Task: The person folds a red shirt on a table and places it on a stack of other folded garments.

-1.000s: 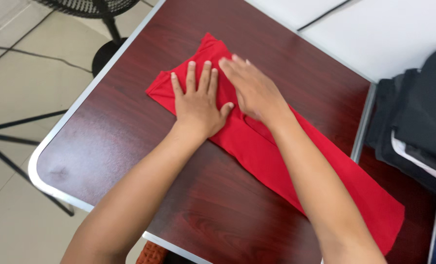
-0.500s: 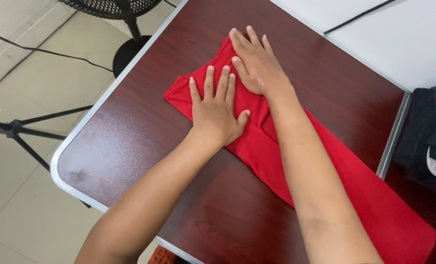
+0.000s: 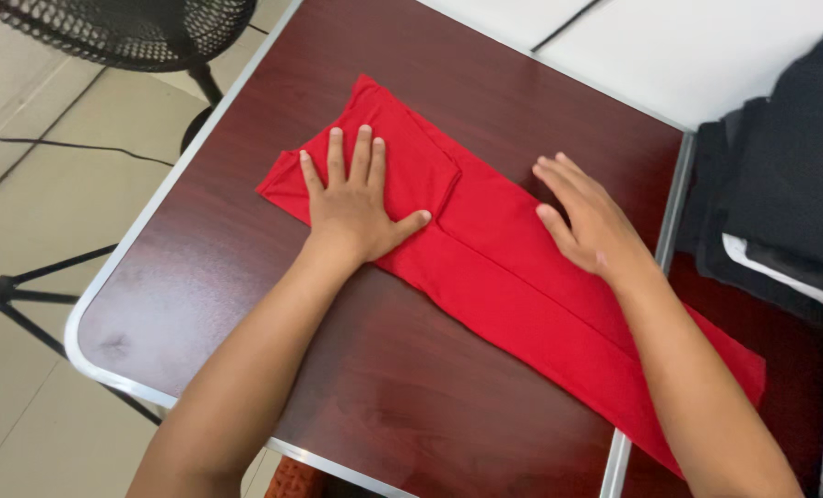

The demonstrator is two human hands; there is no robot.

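A red garment [image 3: 494, 249], folded into a long strip, lies diagonally across a dark red wooden table [image 3: 411, 369] with a metal rim. My left hand [image 3: 351, 203] lies flat on the strip's far left end, fingers spread, pressing it down. My right hand [image 3: 591, 221] rests palm down on the strip's far edge near the middle, fingers apart, holding nothing. The strip's near right end runs under my right forearm and over the table's seam.
A pile of dark folded clothes [image 3: 781, 184] sits on the right, partly over a second table. A black fan [image 3: 135, 32] on a stand and a tripod leg [image 3: 24, 295] stand on the tiled floor at the left. A white surface [image 3: 688, 46] lies beyond.
My right hand has slid from the garment's far left end to the right along its edge. My left hand has stayed pressed on the left end.
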